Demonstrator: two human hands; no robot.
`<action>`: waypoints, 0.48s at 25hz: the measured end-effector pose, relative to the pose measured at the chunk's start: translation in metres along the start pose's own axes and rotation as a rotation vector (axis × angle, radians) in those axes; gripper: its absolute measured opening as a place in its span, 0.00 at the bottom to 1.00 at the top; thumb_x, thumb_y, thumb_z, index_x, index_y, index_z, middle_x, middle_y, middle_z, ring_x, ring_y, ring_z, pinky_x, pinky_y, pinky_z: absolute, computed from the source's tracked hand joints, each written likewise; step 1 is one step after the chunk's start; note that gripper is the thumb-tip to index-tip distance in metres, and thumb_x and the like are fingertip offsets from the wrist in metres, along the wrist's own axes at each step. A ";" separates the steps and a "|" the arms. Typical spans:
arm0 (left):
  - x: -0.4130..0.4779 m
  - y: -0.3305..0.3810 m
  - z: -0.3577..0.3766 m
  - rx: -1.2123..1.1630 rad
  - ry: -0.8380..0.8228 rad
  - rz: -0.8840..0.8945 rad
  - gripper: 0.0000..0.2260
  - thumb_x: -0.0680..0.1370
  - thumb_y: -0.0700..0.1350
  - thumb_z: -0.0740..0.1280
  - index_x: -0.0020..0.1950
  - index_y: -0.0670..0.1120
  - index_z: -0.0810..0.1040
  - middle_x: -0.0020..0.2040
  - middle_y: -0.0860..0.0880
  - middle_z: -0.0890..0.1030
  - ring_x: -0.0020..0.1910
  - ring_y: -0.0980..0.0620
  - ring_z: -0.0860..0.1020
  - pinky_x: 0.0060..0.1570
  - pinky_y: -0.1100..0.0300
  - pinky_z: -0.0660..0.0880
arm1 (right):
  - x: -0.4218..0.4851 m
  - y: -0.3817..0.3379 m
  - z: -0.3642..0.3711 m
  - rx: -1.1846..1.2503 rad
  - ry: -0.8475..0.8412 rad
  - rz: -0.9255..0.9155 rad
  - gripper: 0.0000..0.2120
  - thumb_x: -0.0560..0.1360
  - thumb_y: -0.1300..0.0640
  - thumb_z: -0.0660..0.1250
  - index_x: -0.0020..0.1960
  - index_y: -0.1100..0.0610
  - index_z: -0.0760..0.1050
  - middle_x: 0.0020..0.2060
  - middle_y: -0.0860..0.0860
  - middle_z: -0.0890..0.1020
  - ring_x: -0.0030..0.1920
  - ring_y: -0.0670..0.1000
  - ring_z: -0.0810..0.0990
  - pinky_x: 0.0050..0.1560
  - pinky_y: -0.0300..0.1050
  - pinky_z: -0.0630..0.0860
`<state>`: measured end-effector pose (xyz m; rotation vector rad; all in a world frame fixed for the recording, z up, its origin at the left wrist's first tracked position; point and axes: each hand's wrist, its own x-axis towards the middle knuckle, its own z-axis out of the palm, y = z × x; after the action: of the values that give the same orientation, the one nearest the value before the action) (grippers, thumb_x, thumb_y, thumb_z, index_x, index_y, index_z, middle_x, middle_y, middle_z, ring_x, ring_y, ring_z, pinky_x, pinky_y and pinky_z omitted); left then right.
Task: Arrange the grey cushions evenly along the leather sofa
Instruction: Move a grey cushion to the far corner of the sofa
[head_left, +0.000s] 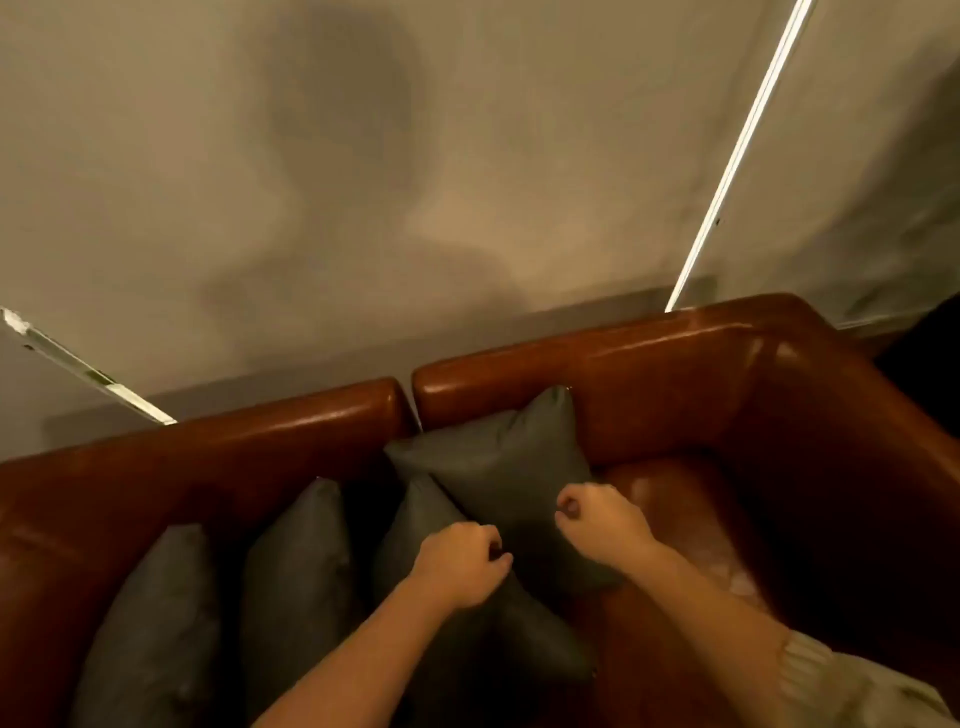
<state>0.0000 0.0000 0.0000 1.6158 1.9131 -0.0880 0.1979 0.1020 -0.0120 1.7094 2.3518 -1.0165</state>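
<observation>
A lounge or living room: brown leather sofa (649, 374), grey cushions (296, 561), plain wall (260, 156).

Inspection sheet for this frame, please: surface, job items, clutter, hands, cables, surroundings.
Surface: brown leather sofa, right seat bare.
Job's things: four grey cushions visible, bunched left of centre; top cushion leans on the backrest, overlapping the cushion beneath; two more stand at left.
Clutter: nothing seen.
Hands: left hand and right hand both closed on the top cushion.
Cables: nothing seen.
Surroundings: beige wall, two light strips.
</observation>
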 end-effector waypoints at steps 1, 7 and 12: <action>0.015 0.003 0.010 0.044 -0.042 -0.010 0.16 0.77 0.60 0.60 0.56 0.52 0.78 0.57 0.48 0.81 0.57 0.46 0.79 0.54 0.50 0.73 | 0.015 0.003 0.000 -0.087 -0.015 -0.054 0.12 0.78 0.45 0.64 0.58 0.46 0.79 0.56 0.48 0.81 0.61 0.53 0.76 0.56 0.52 0.77; 0.064 -0.006 0.073 0.279 -0.161 0.006 0.21 0.79 0.56 0.57 0.68 0.48 0.74 0.70 0.46 0.75 0.72 0.44 0.67 0.74 0.41 0.56 | 0.111 -0.014 0.007 -0.493 0.036 -0.350 0.26 0.77 0.47 0.64 0.72 0.56 0.71 0.74 0.55 0.69 0.76 0.57 0.62 0.72 0.63 0.62; 0.058 -0.033 0.100 0.335 -0.229 -0.035 0.28 0.81 0.60 0.52 0.78 0.49 0.63 0.78 0.47 0.65 0.80 0.47 0.54 0.77 0.40 0.42 | 0.183 -0.020 0.006 -0.710 -0.093 -0.368 0.43 0.78 0.37 0.58 0.83 0.59 0.49 0.83 0.55 0.51 0.82 0.56 0.41 0.79 0.65 0.44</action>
<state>0.0079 -0.0009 -0.1203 1.6990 1.8170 -0.6100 0.1082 0.2467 -0.0829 0.9758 2.5615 -0.1972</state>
